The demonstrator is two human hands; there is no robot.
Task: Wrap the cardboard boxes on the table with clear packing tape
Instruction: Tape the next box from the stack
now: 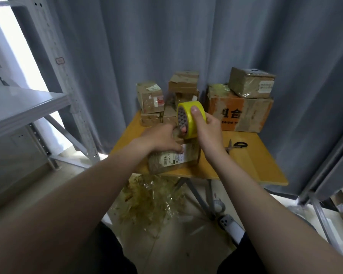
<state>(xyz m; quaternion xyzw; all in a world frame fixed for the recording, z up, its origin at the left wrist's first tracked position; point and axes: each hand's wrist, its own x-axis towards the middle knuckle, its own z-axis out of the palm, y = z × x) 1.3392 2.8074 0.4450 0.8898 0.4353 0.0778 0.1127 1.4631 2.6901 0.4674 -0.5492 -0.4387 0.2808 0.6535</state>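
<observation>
Gripped by the right hand: tape roll, thumb on its outer face, a fingertip seen in the core. The box is pinned at the near edge of the table by the left hand; finger curl cannot be told. Scissors are laid just right.

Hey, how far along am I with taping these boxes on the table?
Looks done: the top right box at the back shines with tape. In hand: your left hand holds the labelled box at the near edge of the table, while your right hand grips the tape roll just above it. Left: the other stacked boxes; I can't tell which are wrapped.
</observation>
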